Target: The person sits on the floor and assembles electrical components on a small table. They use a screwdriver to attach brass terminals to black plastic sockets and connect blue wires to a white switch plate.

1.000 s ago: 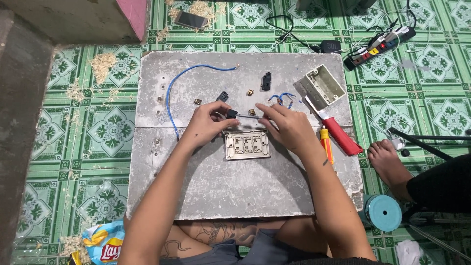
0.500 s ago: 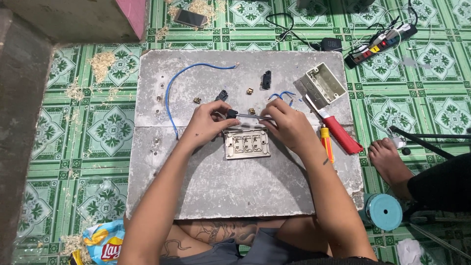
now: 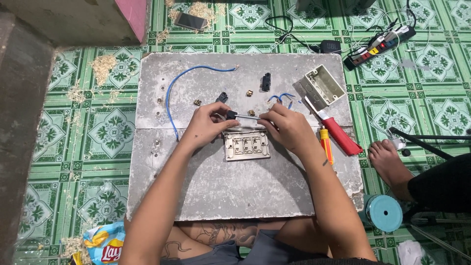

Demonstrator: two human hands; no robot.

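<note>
left hand [image 3: 205,128] pinches a small black part [image 3: 230,115], fingers curled tight around it. right hand [image 3: 286,128] pinches the thin metal tool [image 3: 248,117], tip set into that part, fingers pressed together. both sit mid tabletop [image 3: 235,196], just above the switch plate [image 3: 247,145]. bare slab toward the near edge. blue wire [image 3: 169,98] loops at left. red-handled knife [image 3: 336,131], screwdriver [image 3: 326,145] and junction box [image 3: 322,88] crowd the right edge.
</note>
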